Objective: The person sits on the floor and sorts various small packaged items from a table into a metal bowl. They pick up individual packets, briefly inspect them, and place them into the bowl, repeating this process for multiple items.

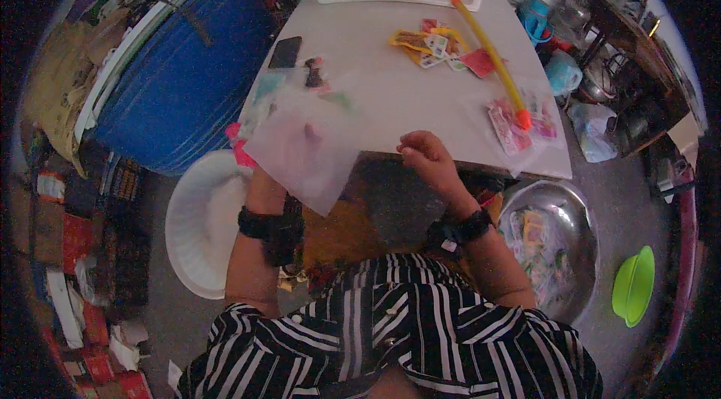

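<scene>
The left hand (264, 173) is gripping a translucent plastic bag (304, 145) raised over the white table (390, 91) front-left edge. The right hand (426, 155), fingers curled and holding nothing, is resting on the table's near edge.

A cramped home storeroom or small-goods workspace — a white tabletop (390, 91) strewn with snack packets (439, 46), a blue barrel (180, 76), stacked packaged goods (67, 249) along the floor, cluttered shelf (631, 38) — and a steel basin (556, 249).

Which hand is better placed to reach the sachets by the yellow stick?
Right, probably. The right hand is free at the table edge, nearer the sachets; the left hand holds the clear plastic bag.
</scene>
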Demonstrator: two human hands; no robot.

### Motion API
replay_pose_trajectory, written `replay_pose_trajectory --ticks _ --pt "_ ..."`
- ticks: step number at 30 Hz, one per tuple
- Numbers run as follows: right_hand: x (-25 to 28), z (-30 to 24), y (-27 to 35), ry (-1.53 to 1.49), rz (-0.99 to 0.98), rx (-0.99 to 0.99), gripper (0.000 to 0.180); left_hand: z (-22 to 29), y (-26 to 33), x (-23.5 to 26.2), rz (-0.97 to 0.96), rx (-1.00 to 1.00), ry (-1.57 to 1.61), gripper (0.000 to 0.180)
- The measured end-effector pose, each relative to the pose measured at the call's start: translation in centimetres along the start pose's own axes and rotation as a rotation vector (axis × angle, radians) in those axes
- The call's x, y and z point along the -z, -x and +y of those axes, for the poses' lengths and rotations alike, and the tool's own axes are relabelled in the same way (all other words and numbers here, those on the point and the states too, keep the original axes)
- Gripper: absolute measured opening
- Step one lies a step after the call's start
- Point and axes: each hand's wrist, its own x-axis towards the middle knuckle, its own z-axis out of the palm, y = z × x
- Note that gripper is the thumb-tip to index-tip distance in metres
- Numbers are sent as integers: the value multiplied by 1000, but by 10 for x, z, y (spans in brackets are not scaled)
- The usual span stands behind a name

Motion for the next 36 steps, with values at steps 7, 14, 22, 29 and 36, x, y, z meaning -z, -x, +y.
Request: replay_pose_trajectory --ticks 7,14,22,29,36 --pt "-16 -25 14 -178 32 -130 30 1 -2 -35 -14 295 913 19" --pt "13 8 5 252 -34 220 24 -1 23 -42 -143 442 1230 20" --pt "19 -9 10 -468 -150 -274 16 -3 37 -62 -247 543 1408 23" --pt "30 -41 17 -333 170 -302 8 -21 16 -81 -300 250 1064 25" --pt "56 4 -14 -332 503 -20 11 -19 -15 -93 -291 458 1817 20"
